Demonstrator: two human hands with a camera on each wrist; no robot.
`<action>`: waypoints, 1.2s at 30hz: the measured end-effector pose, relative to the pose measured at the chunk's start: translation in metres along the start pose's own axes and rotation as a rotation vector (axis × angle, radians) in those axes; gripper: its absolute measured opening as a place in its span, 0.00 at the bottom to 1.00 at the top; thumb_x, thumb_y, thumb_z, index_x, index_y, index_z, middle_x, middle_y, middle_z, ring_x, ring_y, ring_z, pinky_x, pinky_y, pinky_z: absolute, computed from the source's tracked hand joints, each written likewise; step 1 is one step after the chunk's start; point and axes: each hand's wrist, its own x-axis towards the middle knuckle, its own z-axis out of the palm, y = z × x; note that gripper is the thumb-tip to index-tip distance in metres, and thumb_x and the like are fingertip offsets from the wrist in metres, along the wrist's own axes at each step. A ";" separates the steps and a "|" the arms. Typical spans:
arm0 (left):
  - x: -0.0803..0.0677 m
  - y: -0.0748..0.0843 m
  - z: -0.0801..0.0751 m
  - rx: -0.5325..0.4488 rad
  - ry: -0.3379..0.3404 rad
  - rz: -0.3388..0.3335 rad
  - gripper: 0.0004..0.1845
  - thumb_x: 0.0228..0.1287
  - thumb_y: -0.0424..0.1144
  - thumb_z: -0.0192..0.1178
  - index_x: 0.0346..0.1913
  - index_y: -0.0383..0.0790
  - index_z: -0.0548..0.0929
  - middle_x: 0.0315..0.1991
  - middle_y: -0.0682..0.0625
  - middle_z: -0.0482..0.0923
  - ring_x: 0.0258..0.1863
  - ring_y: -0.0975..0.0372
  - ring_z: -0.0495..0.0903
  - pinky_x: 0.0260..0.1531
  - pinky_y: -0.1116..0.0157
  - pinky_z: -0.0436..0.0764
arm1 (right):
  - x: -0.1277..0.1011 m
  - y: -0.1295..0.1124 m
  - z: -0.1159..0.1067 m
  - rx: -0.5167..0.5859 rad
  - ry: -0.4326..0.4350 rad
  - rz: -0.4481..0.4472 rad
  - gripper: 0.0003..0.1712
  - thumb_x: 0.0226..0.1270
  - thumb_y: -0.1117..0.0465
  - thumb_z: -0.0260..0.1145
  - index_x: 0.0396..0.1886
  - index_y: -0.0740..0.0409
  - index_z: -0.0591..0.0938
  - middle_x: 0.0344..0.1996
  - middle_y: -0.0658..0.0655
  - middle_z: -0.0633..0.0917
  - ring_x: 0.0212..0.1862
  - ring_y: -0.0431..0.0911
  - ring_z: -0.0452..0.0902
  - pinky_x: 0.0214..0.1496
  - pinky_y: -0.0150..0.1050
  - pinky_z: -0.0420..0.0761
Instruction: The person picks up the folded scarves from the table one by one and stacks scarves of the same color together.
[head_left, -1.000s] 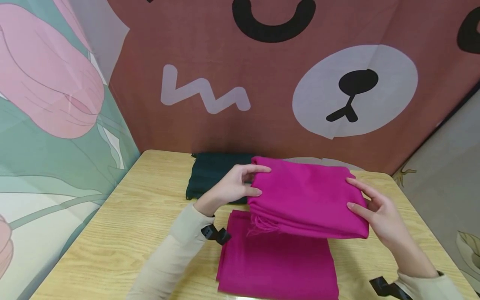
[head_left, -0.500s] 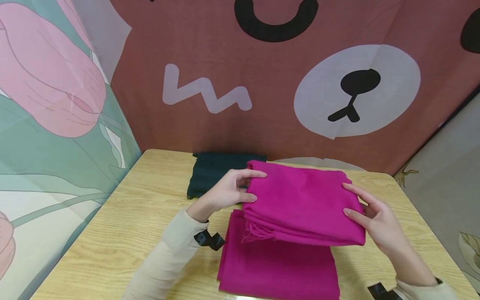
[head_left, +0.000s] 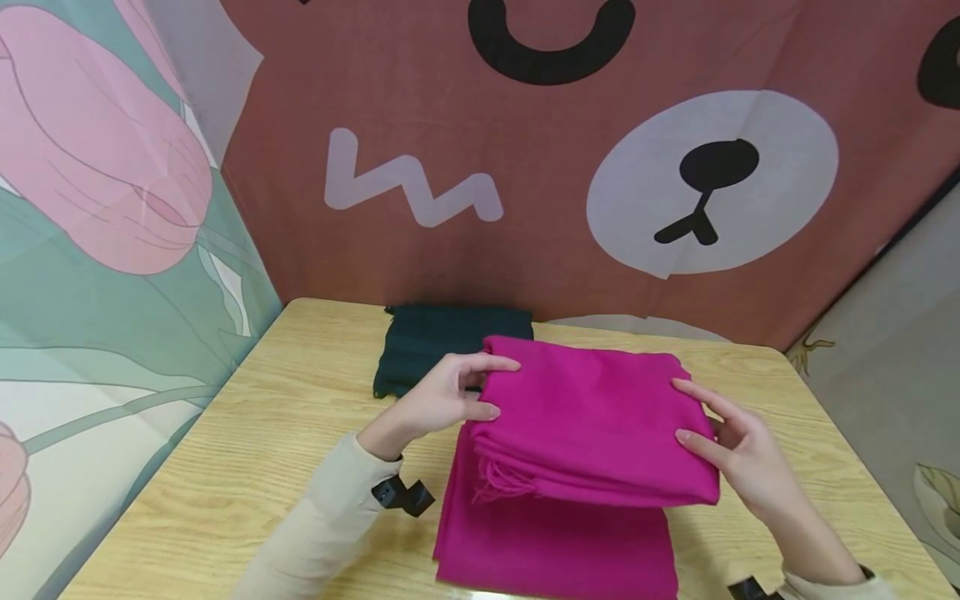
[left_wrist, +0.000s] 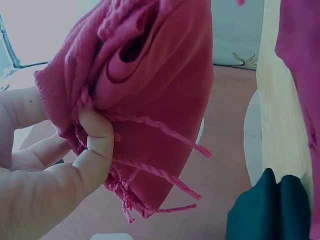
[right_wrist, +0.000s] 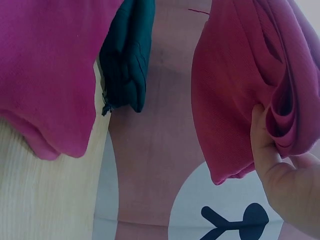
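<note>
The folded magenta scarf point(head_left: 592, 417) is held just above a second magenta cloth point(head_left: 555, 546) lying flat on the wooden surface point(head_left: 247, 433). The left hand point(head_left: 435, 400) pinches its fringed end, thumb under and fingers over; the right hand point(head_left: 738, 454) has its grip curled round the opposite folded end. Judged soft, light and limp: the layers would sag and slip unless both ends are supported. A dark green cloth point(head_left: 435, 337) lies folded behind. No containers are in view.
</note>
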 end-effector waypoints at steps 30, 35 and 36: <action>-0.026 -0.035 -0.006 -0.017 -0.135 0.021 0.27 0.51 0.21 0.60 0.58 0.26 0.70 0.43 0.41 0.69 0.40 0.58 0.73 0.36 0.63 0.79 | -0.024 0.016 0.016 -0.165 -0.071 0.103 0.32 0.61 0.73 0.59 0.66 0.59 0.64 0.61 0.46 0.65 0.44 0.41 0.78 0.34 0.43 0.81; -0.030 -0.038 -0.005 0.034 -0.134 0.013 0.27 0.51 0.22 0.60 0.58 0.27 0.71 0.33 0.42 0.65 0.34 0.60 0.69 0.28 0.70 0.75 | -0.027 0.020 0.017 -0.155 -0.085 0.124 0.31 0.61 0.71 0.59 0.65 0.58 0.66 0.62 0.49 0.66 0.45 0.41 0.78 0.35 0.43 0.80; -0.031 -0.039 -0.005 0.046 -0.131 0.008 0.27 0.51 0.23 0.61 0.58 0.28 0.71 0.33 0.42 0.64 0.33 0.60 0.69 0.28 0.71 0.75 | -0.027 0.022 0.017 -0.146 -0.090 0.119 0.31 0.61 0.72 0.59 0.65 0.60 0.66 0.61 0.48 0.66 0.45 0.42 0.78 0.35 0.44 0.80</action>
